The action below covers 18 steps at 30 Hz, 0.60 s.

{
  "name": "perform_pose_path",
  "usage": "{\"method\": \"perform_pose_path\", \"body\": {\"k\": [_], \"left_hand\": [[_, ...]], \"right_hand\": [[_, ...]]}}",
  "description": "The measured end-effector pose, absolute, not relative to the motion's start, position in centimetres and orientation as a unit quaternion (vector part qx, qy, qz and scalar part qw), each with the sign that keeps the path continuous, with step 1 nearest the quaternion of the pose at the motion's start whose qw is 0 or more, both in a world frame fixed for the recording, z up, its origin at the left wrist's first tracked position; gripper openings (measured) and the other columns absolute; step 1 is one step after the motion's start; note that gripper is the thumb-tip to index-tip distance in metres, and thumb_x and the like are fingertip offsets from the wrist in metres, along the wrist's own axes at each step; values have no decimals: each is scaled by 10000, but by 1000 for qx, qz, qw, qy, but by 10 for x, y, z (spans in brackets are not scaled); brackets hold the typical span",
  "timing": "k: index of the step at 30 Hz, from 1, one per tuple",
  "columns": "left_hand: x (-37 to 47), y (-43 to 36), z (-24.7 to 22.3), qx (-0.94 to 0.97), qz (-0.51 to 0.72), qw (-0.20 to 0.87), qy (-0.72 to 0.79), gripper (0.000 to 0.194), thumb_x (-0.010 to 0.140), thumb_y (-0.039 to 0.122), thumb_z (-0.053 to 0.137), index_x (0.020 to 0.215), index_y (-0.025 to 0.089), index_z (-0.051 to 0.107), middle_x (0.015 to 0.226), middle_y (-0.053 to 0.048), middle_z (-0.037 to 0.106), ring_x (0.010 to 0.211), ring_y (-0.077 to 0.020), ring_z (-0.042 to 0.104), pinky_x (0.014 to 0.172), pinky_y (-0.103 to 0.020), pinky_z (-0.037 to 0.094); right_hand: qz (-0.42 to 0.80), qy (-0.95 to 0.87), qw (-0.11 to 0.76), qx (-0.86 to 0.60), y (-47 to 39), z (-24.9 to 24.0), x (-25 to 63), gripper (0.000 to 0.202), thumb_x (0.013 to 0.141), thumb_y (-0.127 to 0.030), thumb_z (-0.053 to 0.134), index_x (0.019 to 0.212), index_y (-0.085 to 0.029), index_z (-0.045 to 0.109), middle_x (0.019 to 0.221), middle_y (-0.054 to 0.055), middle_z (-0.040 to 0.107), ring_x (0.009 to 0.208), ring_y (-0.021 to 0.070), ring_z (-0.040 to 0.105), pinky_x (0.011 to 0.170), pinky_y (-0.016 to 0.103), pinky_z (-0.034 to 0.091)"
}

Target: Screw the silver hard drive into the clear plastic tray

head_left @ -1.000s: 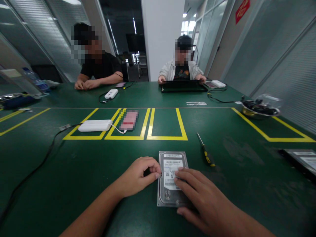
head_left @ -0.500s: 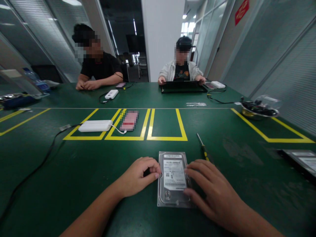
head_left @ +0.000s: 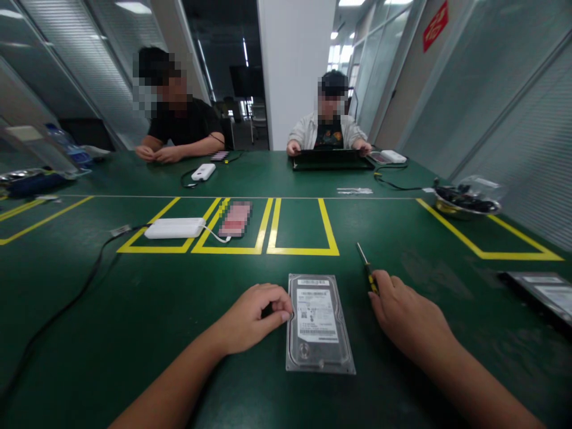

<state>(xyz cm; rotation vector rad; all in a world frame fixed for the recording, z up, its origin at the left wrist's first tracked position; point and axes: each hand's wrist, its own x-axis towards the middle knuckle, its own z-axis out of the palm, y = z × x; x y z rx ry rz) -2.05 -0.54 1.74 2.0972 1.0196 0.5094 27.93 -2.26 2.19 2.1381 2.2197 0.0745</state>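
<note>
A silver hard drive (head_left: 318,322) with a white printed label lies flat on the green table in front of me. At its left edge, my left hand (head_left: 257,319) has curled fingers, with thumb and fingertips pressed close together against the drive's side. My right hand (head_left: 402,313) is closed around the handle of a screwdriver (head_left: 364,256) to the right of the drive. The metal shaft points away from me and lies low over the table; most of the yellow and black handle is hidden under the fingers.
A second hard drive (head_left: 543,292) lies at the right edge. Beyond are a metal bowl (head_left: 467,207) of dark parts, a white power bank (head_left: 175,227) with a black cable, a phone (head_left: 236,218) and yellow tape outlines. Two people sit opposite; one holds a dark flat panel (head_left: 333,159).
My right hand has left the drive's right edge, moved right and closed on the screwdriver handle. My left hand and the hard drive stay in place.
</note>
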Motion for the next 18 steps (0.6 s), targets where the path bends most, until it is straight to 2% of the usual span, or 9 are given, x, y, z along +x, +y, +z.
{"method": "perform_pose_path", "body": {"k": [6, 12, 15, 18], "left_hand": [[-21, -5, 16, 819, 198, 367, 395, 69, 907, 227, 576, 902, 196, 638, 850, 3, 621, 806, -153, 560, 784, -291, 408], [-20, -6, 16, 821, 204, 364, 389, 93, 916, 240, 559, 898, 191, 636, 831, -1, 616, 790, -153, 556, 768, -287, 414], [-20, -6, 16, 818, 207, 369, 389, 75, 905, 220, 569, 893, 189, 637, 835, 2, 617, 786, -148, 555, 763, -280, 413], [-20, -7, 17, 817, 209, 373, 387, 60, 894, 197, 577, 895, 187, 637, 835, 7, 615, 780, -142, 555, 753, -271, 409]], "right_hand": [[34, 728, 25, 684, -19, 18, 282, 326, 1007, -281, 396, 1313, -183, 451, 975, 94, 600, 812, 239, 665, 534, 277, 398], [88, 731, -12, 677, -13, 20, 284, 309, 1000, -282, 379, 1244, -243, 565, 842, 64, 544, 647, 189, 583, 467, 248, 305], [73, 733, -90, 671, -9, 23, 287, 335, 1014, -328, 351, 1213, -224, 600, 870, 68, 538, 678, 186, 572, 529, 273, 387], [37, 736, -193, 648, -6, 25, 291, 351, 992, -382, 411, 1198, -187, 618, 886, 74, 561, 731, 190, 584, 651, 309, 462]]}}
